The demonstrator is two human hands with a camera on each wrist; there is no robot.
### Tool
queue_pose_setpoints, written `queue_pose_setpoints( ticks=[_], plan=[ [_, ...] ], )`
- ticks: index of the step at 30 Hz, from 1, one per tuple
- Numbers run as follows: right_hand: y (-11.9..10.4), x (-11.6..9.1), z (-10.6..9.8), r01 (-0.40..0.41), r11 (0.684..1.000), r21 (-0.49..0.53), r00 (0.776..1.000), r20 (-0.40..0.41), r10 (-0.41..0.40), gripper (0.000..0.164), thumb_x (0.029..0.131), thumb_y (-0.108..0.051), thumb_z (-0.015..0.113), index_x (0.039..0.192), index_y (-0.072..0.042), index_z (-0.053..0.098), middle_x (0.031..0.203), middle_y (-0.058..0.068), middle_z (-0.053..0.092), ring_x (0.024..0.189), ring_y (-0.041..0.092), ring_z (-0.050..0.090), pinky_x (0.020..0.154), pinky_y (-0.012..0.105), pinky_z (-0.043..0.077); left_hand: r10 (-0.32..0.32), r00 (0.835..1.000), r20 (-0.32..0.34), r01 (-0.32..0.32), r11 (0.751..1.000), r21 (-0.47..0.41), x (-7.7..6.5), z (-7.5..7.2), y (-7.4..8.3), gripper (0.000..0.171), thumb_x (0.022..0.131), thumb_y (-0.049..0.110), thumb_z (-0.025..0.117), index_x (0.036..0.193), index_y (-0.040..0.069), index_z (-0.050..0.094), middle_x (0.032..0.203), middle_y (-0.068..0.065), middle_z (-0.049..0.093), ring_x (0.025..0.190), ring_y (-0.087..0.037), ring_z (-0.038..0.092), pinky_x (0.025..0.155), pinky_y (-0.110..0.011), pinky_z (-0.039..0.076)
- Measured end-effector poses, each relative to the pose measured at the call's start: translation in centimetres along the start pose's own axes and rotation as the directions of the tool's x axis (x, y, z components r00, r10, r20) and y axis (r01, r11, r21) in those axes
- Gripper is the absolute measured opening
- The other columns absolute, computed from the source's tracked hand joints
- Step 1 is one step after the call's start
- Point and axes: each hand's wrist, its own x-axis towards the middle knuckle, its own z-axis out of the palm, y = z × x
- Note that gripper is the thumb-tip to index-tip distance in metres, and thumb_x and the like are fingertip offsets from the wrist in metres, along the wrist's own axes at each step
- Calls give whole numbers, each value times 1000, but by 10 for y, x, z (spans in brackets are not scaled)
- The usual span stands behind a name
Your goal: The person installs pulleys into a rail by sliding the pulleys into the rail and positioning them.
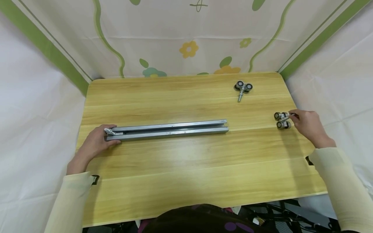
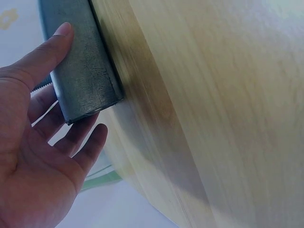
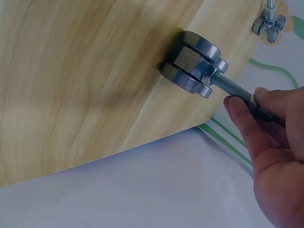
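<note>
A long steel channel rail (image 1: 175, 133) lies across the left and middle of the table, its slot facing up. My left hand (image 1: 94, 142) holds its left end, with the thumb (image 2: 57, 47) along the near wall and fingers at the far side. A threaded bolt (image 1: 110, 131) sticks up from the slot beside that hand. At the table's right side, my right hand (image 1: 311, 126) pinches the threaded stem (image 3: 232, 87) of a roller trolley (image 3: 190, 64) between thumb and fingers. The trolley's wheels (image 1: 279, 125) are low over the wood.
A second roller trolley (image 1: 240, 85) rests toward the back right, its stem pointing toward the front. Behind the wooden table (image 1: 175, 171) hangs a white curtain (image 1: 163, 29) with flowers, and white cloth (image 1: 35, 106) closes in both sides.
</note>
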Motion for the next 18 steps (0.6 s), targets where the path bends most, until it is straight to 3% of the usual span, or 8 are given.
queue_pose_setpoints(
  ticks=[5,9,15,18],
  plan=[
    [0,4,1,-22,1000,-11,1000,20,23,27,91,-7,60,107,14,67,88,32,69,64,38,65,61,58,51,-10,1000,5,10,1000,-4,0,-1,1,68,76,23,81,133,-4,55,124,-34,57,110,-48,53,91,-63,41],
    [-1,6,1,-88,996,-32,993,71,90,31,90,-14,63,105,14,67,87,30,70,68,41,65,66,61,50,-7,1000,5,7,1000,-5,0,-1,1,68,76,22,81,133,-4,55,124,-34,57,110,-48,53,91,-63,41],
    [-2,10,1,-207,978,-28,970,128,209,34,92,-26,61,91,8,70,83,29,68,55,28,58,56,55,49,-1,1000,-3,1,1000,-8,-1,0,1,68,76,22,81,133,-4,55,124,-34,56,110,-48,53,91,-63,41],
    [-3,12,1,-213,977,-32,967,138,215,34,92,-24,62,92,9,71,81,29,68,53,27,58,54,55,50,-6,1000,0,6,1000,-15,-1,0,1,69,76,22,81,133,-4,54,124,-34,56,109,-47,53,91,-62,41]
  ],
)
